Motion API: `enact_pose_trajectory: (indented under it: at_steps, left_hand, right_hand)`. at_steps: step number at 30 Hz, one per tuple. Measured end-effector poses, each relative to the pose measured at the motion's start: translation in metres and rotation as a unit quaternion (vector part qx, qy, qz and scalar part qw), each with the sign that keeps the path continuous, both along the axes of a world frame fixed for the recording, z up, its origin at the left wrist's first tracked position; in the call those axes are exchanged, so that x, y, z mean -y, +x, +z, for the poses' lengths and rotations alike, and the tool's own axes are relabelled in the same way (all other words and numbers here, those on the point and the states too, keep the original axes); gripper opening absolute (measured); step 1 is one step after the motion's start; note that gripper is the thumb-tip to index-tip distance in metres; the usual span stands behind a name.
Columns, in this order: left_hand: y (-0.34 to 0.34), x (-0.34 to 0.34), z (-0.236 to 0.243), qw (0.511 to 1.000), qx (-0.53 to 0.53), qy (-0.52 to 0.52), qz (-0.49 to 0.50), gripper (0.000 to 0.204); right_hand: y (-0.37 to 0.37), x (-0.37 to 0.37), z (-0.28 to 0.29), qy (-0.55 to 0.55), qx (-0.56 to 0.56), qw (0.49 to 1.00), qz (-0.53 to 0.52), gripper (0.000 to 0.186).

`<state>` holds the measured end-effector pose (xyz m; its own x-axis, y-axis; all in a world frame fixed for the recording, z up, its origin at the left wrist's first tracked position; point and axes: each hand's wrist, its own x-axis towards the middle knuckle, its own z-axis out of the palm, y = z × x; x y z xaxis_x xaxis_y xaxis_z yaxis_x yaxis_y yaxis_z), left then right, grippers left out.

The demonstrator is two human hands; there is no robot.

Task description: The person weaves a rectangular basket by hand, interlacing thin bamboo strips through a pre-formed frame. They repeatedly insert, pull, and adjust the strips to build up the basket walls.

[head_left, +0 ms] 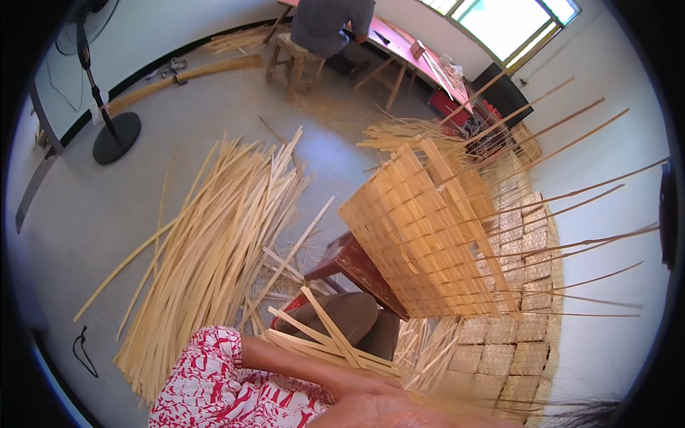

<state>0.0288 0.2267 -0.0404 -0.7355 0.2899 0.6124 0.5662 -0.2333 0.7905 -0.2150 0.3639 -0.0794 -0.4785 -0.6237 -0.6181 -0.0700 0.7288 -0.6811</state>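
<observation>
One hand is readable: the left hand (367,384), at 6 o'clock low in the view, at the end of a bare forearm (289,362) from a red-and-white patterned sleeve (203,360). Its back shows but its fingers are hidden, so how far it is open, and whether it grips, cannot be told. Several loose strips (330,332) lie just beyond it at 6 o'clock, crossing in front of the dark-trousered knees (360,314); contact with the hand is unclear. Right hand: cannot be made out; skin at the lower edge is blurred. A tilted woven panel (421,235) stands at 3 to 4 o'clock, near centre, thin rods (564,191) fanning from it toward the wall. It hides part of a brown stool (364,267) at 5 to 6 o'clock. Large strip pile (207,264) on the floor at 8 to 9 o'clock; black cord (85,353) at 8; fan stand (116,138) between 9 and 10. Seated co-worker (330,27) at 12, beside a pink-topped table (401,44) at 12 to 1. Plaited matting (524,307) runs along the wall at 4.
</observation>
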Motion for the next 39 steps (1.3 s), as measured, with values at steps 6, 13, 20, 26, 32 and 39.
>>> enact_pose_trajectory:
  at_steps: [6,13,20,26,32,39]
  left_hand:
    - [0.017,0.009,-0.02,0.999,0.025,0.015,-0.027,0.051]
    - [0.002,-0.002,0.003,0.999,0.016,0.026,-0.016,0.048]
    - [-0.047,-0.066,0.0,0.983,-0.056,-0.014,-0.172,0.047]
    - [-0.055,-0.079,-0.005,0.971,-0.061,-0.044,-0.225,0.046]
    - [-0.064,-0.093,-0.009,0.963,-0.077,-0.06,-0.252,0.045]
    - [-0.069,-0.101,-0.01,0.951,-0.094,-0.08,-0.283,0.045]
  right_hand:
    - [0.021,0.046,0.025,-0.071,-0.009,0.997,-0.021,0.039]
    - [0.039,0.071,0.04,-0.114,-0.018,0.993,-0.031,0.038]
    - [0.049,0.094,0.053,-0.171,-0.023,0.985,-0.03,0.038]
    - [0.049,0.105,0.056,-0.199,-0.016,0.979,-0.029,0.037]
    - [0.051,0.109,0.054,-0.204,-0.012,0.979,-0.028,0.037]
    - [0.054,0.106,0.056,-0.216,-0.01,0.976,-0.035,0.036]
